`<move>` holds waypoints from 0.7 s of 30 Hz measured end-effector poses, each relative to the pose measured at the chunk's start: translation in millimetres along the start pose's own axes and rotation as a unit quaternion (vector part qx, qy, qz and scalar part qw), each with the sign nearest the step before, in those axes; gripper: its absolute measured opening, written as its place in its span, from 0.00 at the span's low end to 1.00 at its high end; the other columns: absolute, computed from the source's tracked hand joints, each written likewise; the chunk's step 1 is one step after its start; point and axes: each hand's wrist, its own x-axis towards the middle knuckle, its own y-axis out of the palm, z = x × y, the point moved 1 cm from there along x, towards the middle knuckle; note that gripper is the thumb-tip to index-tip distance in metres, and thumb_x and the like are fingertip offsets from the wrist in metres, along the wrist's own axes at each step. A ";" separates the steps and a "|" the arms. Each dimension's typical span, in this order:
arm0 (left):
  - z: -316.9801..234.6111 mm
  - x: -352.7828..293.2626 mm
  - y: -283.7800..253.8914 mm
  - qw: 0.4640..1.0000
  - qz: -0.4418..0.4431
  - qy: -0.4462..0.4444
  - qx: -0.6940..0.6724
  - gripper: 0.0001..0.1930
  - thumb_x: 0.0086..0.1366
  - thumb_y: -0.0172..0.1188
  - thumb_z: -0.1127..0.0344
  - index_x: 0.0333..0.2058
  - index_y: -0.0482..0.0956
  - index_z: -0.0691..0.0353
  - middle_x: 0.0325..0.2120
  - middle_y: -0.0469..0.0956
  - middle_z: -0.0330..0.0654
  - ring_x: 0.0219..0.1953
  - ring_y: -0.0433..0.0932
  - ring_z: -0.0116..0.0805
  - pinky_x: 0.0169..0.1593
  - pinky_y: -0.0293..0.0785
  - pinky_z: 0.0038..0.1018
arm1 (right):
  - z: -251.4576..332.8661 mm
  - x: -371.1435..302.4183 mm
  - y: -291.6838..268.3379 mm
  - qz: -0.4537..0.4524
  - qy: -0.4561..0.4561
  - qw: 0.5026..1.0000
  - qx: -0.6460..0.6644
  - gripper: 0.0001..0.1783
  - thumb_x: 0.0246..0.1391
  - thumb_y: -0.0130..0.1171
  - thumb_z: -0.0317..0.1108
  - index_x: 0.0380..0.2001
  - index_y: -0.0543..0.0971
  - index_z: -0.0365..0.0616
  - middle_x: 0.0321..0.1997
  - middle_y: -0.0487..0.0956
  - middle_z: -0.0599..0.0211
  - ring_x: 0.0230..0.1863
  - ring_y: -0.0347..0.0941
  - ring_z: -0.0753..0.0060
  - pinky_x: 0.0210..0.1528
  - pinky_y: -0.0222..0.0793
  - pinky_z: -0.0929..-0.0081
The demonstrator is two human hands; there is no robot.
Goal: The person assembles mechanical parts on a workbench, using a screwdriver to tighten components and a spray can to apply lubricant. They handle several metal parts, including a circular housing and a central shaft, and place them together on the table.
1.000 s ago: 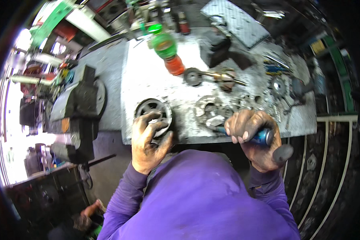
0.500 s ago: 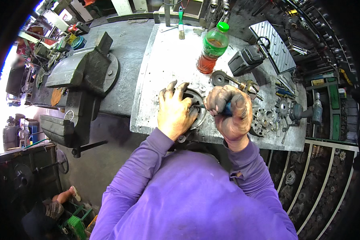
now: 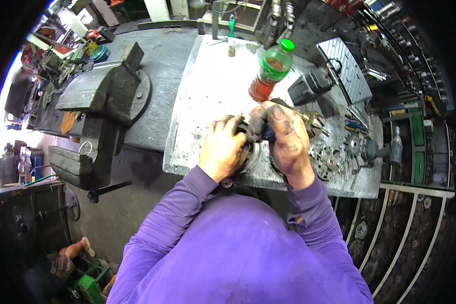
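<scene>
My left hand (image 3: 223, 148) lies over the left side of a round metal housing (image 3: 255, 156), fingers curled over its edge. In my right hand (image 3: 289, 142) is a blue-handled screwdriver (image 3: 269, 134), its handle mostly covered by my fingers. The tool's tip is hidden between the two hands, over the housing. Just beyond the right hand lies a shaft with a toothed end (image 3: 316, 122). A metal disc with holes (image 3: 326, 163) rests to its right, near a finned rotor (image 3: 356, 145) and several small loose parts.
A bottle of red liquid with a green cap (image 3: 272, 71) stands behind my hands, beside a black box-shaped piece (image 3: 310, 87). A green-handled brush (image 3: 231, 38) lies farther back. Left is a large bench vise (image 3: 99, 88). Parts racks (image 3: 400, 228) fill the lower right; a person's leg (image 3: 76, 249) shows lower left.
My right hand has shifted slightly left, closer to my left hand. The left hand's fingers have drawn in from a wider spread. The view has shifted slightly.
</scene>
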 end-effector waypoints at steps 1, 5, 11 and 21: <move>7.4 3.9 -3.7 0.998 0.018 0.041 -0.032 0.13 0.52 0.72 0.61 0.36 0.86 0.59 0.59 0.76 0.51 0.63 0.71 0.53 0.65 0.67 0.49 | 2.6 -4.6 -1.4 -0.028 -0.027 0.995 -0.089 0.24 0.70 0.52 0.47 0.32 0.77 0.32 0.25 0.74 0.61 0.28 0.69 0.69 0.36 0.67 0.69; 11.8 12.6 -15.4 0.981 0.109 0.110 -0.117 0.13 0.47 0.69 0.63 0.34 0.87 0.59 0.52 0.78 0.52 0.55 0.76 0.53 0.60 0.73 0.46 | 0.3 -27.9 6.3 -0.056 -0.105 0.991 -0.067 0.09 0.63 0.57 0.30 0.35 0.81 0.33 0.33 0.81 0.63 0.34 0.77 0.71 0.42 0.73 0.73; -23.4 -15.6 -2.5 0.999 0.027 -0.026 -0.032 0.13 0.59 0.65 0.61 0.41 0.78 0.57 0.40 0.77 0.43 0.50 0.76 0.44 0.55 0.71 0.42 | -21.3 -35.7 8.9 -0.034 -0.101 0.985 0.135 0.27 0.65 0.63 0.56 0.32 0.70 0.41 0.27 0.71 0.63 0.29 0.71 0.67 0.31 0.71 0.71; -14.3 -19.9 12.8 0.996 0.024 -0.027 -0.086 0.18 0.57 0.66 0.62 0.46 0.78 0.57 0.42 0.78 0.43 0.53 0.75 0.44 0.62 0.68 0.44 | -10.5 12.4 -11.6 0.266 -0.055 0.951 0.149 0.19 0.56 0.65 0.42 0.20 0.71 0.42 0.22 0.73 0.60 0.21 0.68 0.58 0.26 0.66 0.62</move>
